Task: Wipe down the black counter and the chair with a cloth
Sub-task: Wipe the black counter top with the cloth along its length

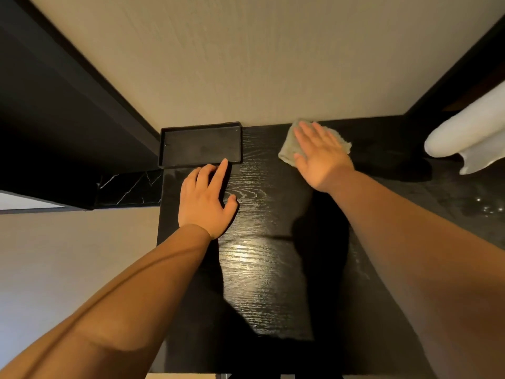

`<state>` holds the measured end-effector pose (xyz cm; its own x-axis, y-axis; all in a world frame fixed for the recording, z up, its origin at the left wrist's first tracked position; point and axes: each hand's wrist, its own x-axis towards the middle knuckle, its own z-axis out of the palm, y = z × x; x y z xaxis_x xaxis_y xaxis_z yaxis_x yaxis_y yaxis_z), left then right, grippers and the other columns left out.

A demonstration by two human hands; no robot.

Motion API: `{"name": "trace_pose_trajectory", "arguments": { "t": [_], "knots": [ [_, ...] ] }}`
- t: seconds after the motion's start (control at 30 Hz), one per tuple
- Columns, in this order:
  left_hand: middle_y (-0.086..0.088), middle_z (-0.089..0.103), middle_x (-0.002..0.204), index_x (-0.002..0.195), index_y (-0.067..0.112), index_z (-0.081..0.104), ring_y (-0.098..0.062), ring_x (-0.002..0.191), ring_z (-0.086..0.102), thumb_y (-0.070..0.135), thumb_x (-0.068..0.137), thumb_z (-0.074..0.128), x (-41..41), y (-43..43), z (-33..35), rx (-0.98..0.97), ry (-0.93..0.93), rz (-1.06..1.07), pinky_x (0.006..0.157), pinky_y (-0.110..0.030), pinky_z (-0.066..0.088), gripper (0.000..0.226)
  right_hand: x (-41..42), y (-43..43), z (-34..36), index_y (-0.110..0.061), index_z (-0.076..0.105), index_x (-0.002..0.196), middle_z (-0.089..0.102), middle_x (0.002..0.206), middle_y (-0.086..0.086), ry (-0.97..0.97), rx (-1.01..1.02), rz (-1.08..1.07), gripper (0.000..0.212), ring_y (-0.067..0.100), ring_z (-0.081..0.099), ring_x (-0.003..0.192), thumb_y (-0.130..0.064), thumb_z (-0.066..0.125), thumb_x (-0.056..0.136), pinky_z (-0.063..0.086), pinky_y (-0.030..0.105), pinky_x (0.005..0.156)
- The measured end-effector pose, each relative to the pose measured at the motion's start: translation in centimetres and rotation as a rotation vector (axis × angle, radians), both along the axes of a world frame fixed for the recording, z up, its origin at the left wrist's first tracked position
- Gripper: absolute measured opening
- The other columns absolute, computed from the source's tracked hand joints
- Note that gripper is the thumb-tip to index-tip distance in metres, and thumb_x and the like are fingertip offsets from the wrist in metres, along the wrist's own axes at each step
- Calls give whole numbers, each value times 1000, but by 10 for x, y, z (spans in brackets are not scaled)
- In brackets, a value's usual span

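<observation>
At 11 o'clock a black tray point(200, 144) was seen on the black bench point(267, 269), its near edge touched by the left hand point(207, 198), loosely open and empty. At 1 o'clock the cloth point(287, 151) was pressed flat under the straight-fingered right hand point(319, 157). Overlapping, evenly pressed strokes along the wall edge were judged best.

Glossy wood-grain counter point(262, 269) — fluffy cloth point(287, 151)

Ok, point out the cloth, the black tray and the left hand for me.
cloth point(286, 149), head view, its left edge.
black tray point(200, 144), head view, its bare floor.
left hand point(203, 203), head view, back of the hand.
</observation>
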<state>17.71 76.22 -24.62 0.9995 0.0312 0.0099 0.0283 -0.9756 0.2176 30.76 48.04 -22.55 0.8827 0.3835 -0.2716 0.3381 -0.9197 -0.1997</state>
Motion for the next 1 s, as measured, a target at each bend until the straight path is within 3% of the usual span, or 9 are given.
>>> {"name": "trace_pose_trajectory", "arguments": {
  "t": [0.13,0.27,0.4,0.57,0.67,0.77,0.87,1.0],
  "knots": [
    [-19,49,151,155,25,52,-41,139,43,49,97,50,-1,-3,-1,-18,-27,-15,118,-59,35,64,-7,6,1,-19,-6,166,-14,174,1,29,-35,-169,67,27,-13,159,-42,19,109,-6,45,129],
    [-20,53,146,144,16,64,-39,135,50,47,94,59,-1,-31,-2,-117,-66,-109,113,-58,40,59,-26,48,2,-16,-1,167,-10,174,6,24,39,73,68,31,-11,160,-41,26,109,-7,45,129],
    [-11,45,156,150,22,54,-32,147,37,54,90,59,4,-78,0,-96,22,-70,125,-59,21,69,-16,21,-4,-20,3,167,-7,175,-1,18,77,189,67,22,-9,160,-44,28,110,-6,40,129],
    [-5,35,167,159,20,41,-25,157,24,59,93,48,20,-91,0,-112,77,-43,130,-54,10,77,2,-56,-5,-21,-6,166,-15,174,-4,1,-50,-140,67,20,-14,159,-47,19,109,-10,38,128],
    [-2,26,172,163,24,35,-23,161,16,60,94,44,37,-114,1,-117,103,-67,132,-50,5,78,-3,-60,-5,-19,-8,166,-17,173,1,9,-92,-266,67,27,-14,159,-44,17,108,-10,43,127],
    [0,18,175,165,28,28,-23,162,8,61,94,42,42,-127,1,-31,118,-48,131,-52,2,80,-17,-41,-6,-18,-6,166,-15,174,5,-19,-56,-191,67,31,-13,159,-43,20,109,-7,48,129],
    [1,15,176,166,29,25,-21,163,5,60,96,41,40,-126,1,-12,127,-50,131,-52,2,79,-16,-60,-5,-23,-7,166,-17,173,0,3,-47,-18,68,24,-17,159,-49,20,109,-9,43,129],
    [5,8,177,167,33,20,-18,163,-1,63,94,36,43,-128,4,10,162,-38,132,-51,1,80,8,-112,-5,-21,-7,166,-14,174,-1,-41,-98,-143,68,23,-11,160,-50,17,109,-9,39,127]
  ]
}}
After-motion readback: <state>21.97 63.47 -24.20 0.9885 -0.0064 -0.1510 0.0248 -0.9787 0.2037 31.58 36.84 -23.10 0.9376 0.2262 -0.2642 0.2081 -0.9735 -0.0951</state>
